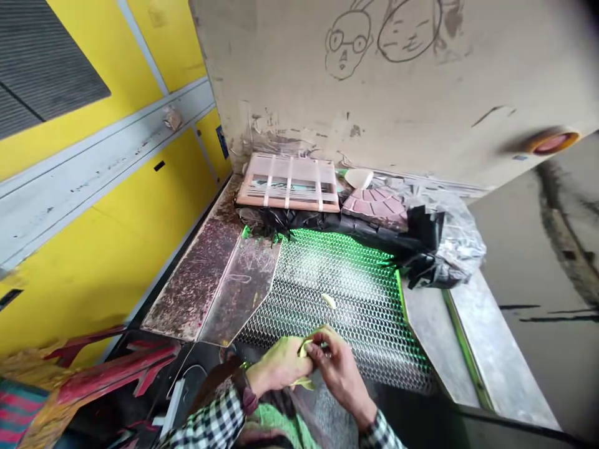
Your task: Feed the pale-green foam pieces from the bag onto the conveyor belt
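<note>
My left hand (279, 363) is closed around pale yellow, thin pieces; the end of one yellow piece (304, 348) shows at its thumb side. Another yellow piece (305, 383) sticks out beneath the same hand. My right hand (337, 366) meets the left, its thumb and fingers pinched at the upper piece. What exactly the pieces are I cannot make out. Just beyond the hands, a small curved yellow piece (329, 300) lies alone on the metal mesh belt (346, 337), which glows green at its far end and edges.
Black plastic sheeting (374, 231) crosses the belt's far end, with a taped frame (290, 202) and a pink segmented piece (374, 206) on top. Metal side plates (187, 280) flank the belt. A red-orange button (555, 142) juts from the right panel; red metal parts (116, 374) are at left.
</note>
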### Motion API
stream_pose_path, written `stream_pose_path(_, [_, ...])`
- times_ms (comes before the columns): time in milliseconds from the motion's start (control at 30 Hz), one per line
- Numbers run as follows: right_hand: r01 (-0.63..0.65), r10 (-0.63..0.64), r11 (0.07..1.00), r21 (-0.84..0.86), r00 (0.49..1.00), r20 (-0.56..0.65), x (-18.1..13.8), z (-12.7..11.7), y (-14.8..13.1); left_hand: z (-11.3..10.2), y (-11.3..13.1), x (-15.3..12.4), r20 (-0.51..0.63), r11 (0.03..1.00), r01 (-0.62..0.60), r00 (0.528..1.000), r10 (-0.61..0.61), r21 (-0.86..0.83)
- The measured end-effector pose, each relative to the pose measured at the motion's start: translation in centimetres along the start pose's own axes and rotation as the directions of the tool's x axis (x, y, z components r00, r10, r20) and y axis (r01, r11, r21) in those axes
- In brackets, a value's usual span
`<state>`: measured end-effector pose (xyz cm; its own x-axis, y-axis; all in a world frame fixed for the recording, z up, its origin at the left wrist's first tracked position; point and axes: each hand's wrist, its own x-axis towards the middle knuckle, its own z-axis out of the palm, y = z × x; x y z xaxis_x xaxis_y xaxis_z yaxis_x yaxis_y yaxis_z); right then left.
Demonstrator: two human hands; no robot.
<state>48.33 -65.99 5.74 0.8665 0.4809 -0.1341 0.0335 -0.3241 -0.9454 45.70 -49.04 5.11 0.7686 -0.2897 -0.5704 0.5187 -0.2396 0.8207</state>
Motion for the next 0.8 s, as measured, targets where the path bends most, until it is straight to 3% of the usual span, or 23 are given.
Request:
stream_pose_path(100, [-0.031,0.023,0.999,-0.040,0.982,-0.189,0.9,0.3,2.1,-0.6,-1.0,0.5,0.007,0.987,0.081,0.997,-0.080,-0.140])
stream_pose_path(200, [-0.022,-0.147,0.926,-0.378,0.899,-0.413,2.7,0.6,5.6,-2.0,-2.5,0.5,-0.017,0.898,0.152,0.985,-0.175,-0.414])
stream_pose_path(267, [0.017,-0.327,0.761,-0.649,0.873,-0.361,3.7,0.9,7.6,-3.2,-3.3,0.2,-0.012,0.763,0.169,0.974,-0.226,-0.624])
stream_pose_path(333, [0.070,-0.400,0.602,-0.796,0.889,-0.224,4.1,1.5,8.6,-4.4,-3.8,-0.1,0.029,0.622,0.190,0.965,-0.260,-0.759])
stream_pose_path(433, [0.079,-0.369,0.540,-0.838,0.917,-0.151,3.7,2.9,7.8,-5.7,-4.2,-0.5,0.109,0.558,0.236,0.962,-0.252,-0.796])
stream_pose_path(533, [-0.024,-0.241,0.727,-0.686,0.926,-0.289,2.8,4.6,4.3,-6.2,-4.4,-0.6,0.113,0.643,0.219,0.973,-0.203,-0.733])
stream_pose_path(633, [-0.141,0.070,0.958,-0.251,0.960,-0.271,2.3,6.3,0.7,-6.3,-4.5,-0.4,0.049,0.751,0.155,0.986,-0.161,-0.642])
stream_pose_path(733, [-0.221,0.235,0.970,0.104,0.960,-0.152,2.4,7.1,-0.6,-6.1,-4.4,0.0,0.001,0.808,0.076,0.996,-0.093,-0.584])
stream_pose_path(800, [-0.225,0.269,0.949,0.221,0.943,-0.197,2.6,7.0,0.0,-6.0,-4.4,0.1,0.005,0.808,0.064,0.997,-0.075,-0.586])
